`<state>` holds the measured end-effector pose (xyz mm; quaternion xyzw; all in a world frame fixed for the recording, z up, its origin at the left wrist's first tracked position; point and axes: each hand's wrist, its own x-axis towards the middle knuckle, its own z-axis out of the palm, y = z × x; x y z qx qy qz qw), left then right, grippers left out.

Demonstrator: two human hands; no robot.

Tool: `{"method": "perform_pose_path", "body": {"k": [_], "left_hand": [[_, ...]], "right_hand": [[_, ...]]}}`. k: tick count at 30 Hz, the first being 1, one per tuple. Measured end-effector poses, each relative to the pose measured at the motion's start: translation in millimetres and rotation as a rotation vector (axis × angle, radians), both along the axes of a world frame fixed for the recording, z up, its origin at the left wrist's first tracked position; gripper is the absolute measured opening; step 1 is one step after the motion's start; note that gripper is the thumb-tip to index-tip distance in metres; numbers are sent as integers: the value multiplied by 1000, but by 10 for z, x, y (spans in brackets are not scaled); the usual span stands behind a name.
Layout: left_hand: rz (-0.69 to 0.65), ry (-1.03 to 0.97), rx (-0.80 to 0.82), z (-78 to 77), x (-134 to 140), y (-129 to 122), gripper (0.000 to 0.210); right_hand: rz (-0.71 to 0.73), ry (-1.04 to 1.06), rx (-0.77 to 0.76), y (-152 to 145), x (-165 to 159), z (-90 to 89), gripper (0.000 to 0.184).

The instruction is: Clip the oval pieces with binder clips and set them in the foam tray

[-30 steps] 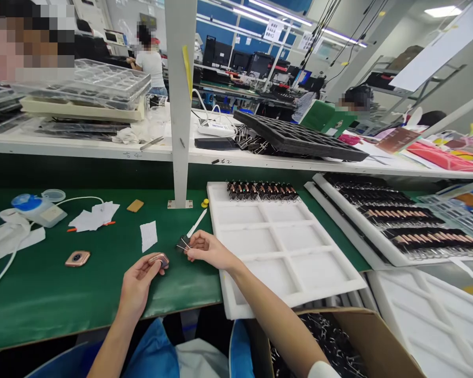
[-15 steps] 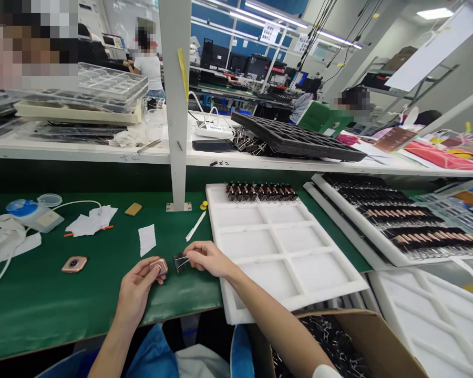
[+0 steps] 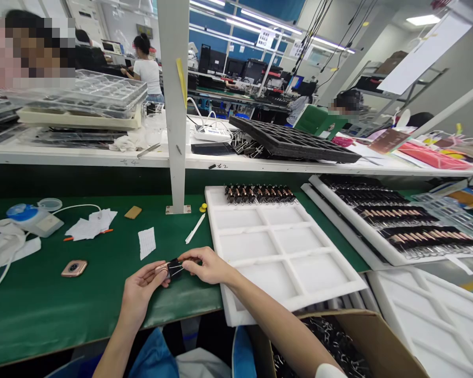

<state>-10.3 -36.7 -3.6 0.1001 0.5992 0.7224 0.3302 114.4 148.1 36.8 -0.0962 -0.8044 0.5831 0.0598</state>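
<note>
Rose-gold rounded metal watch case (image 3: 161, 268): I have it above the near edge of the green surface (image 3: 102, 299), pinched between the thumb and fingers of my left hand (image 3: 142, 286). My right hand (image 3: 205, 266) pinches the wire handles of a black metal binder clip (image 3: 174, 269), which meets the right end of the case; I cannot tell whether its mouth has closed over it. Left of my hands a second rose-gold case (image 3: 74, 268) lies flat. Beyond my hands are a crumpled white paper slip (image 3: 146, 243) and, farther right, a slim white pen (image 3: 195, 229). To my right rests a white foam tray with shallow compartments (image 3: 268, 228), a row of black clips with rose-gold pieces (image 3: 260, 193) along its far end. Near right, below the surface, a brown cardboard box (image 3: 378, 338) holds many loose black clips (image 3: 335, 341).
</note>
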Motion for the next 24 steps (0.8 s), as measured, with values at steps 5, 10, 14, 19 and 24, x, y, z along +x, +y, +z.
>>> {"method": "perform_pose_path", "body": {"k": [5, 10, 14, 19, 24], "left_hand": [[-34, 33, -32, 14, -5, 2, 48], [-67, 49, -33, 60, 9, 19, 53], [-43, 66, 0, 57, -21, -11, 61], [40, -34, 61, 70, -68, -81, 58], [51, -125, 54, 126, -43, -88, 53]], "right_hand": [[-19, -4, 8, 2, 8, 1, 30], [-2, -35, -23, -63, -30, 67, 43], [-369, 207, 163, -118, 268, 269, 35], [-1650, 603, 374, -9, 1633, 170, 22], [-1807, -363, 381, -74, 3101, -840, 47]]}}
